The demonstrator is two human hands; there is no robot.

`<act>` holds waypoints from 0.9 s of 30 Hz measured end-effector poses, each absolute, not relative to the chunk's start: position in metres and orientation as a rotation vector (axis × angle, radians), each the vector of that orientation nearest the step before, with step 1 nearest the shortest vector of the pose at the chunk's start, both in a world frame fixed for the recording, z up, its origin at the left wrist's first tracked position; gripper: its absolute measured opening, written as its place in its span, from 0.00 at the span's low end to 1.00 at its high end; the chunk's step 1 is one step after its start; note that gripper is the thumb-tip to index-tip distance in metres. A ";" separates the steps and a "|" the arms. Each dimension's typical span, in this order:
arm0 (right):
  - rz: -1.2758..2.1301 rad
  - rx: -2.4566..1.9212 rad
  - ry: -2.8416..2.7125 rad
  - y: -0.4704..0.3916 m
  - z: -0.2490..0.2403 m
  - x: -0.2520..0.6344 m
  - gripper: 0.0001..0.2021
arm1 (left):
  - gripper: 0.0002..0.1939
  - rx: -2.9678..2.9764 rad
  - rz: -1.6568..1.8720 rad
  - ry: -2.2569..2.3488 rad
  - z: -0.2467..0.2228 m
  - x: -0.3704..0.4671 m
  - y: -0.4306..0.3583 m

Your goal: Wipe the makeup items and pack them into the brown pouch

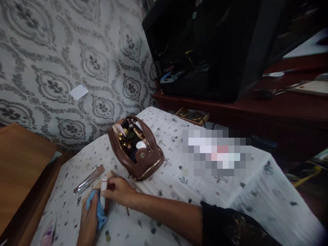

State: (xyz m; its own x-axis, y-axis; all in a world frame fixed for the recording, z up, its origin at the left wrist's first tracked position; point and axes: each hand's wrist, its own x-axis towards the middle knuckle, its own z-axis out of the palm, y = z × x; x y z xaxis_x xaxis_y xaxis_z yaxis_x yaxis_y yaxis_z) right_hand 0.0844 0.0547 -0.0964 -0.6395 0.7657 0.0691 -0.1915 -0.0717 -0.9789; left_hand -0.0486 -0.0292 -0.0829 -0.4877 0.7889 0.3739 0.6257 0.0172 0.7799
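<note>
My left hand point(89, 215) is closed around a crumpled blue cloth point(101, 218). My right hand point(121, 192) pinches a slim white tube point(103, 187) with a thin red ring near its top. The tube stands nearly upright against the cloth, its lower part partly hidden between cloth and fingers. Just left of the hands lies a long, clear, shiny narrow package point(89, 179). Behind my right hand sits an unzipped brown cosmetic bag point(151, 160), filled with several small items, among them a round white lid point(140, 145) and gold-coloured pieces.
A patterned white cloth point(164, 191) covers the table. On its right side an area is pixelated. Beyond stand a dark television point(205, 51) on a reddish-brown cabinet point(243, 109) and a small open wooden drawer point(193, 116). Wooden furniture point(23, 171) borders the left edge.
</note>
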 end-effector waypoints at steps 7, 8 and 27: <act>1.375 -0.787 -2.118 0.043 -0.067 0.112 0.18 | 0.25 1.666 1.377 2.108 -0.068 -0.044 -0.016; 1.346 -0.794 -2.145 0.042 -0.064 0.114 0.19 | 0.24 1.709 1.340 2.099 -0.067 -0.046 -0.013; 1.672 -0.761 -1.703 0.047 -0.076 0.099 0.13 | 0.22 0.786 1.752 2.120 -0.059 -0.026 -0.002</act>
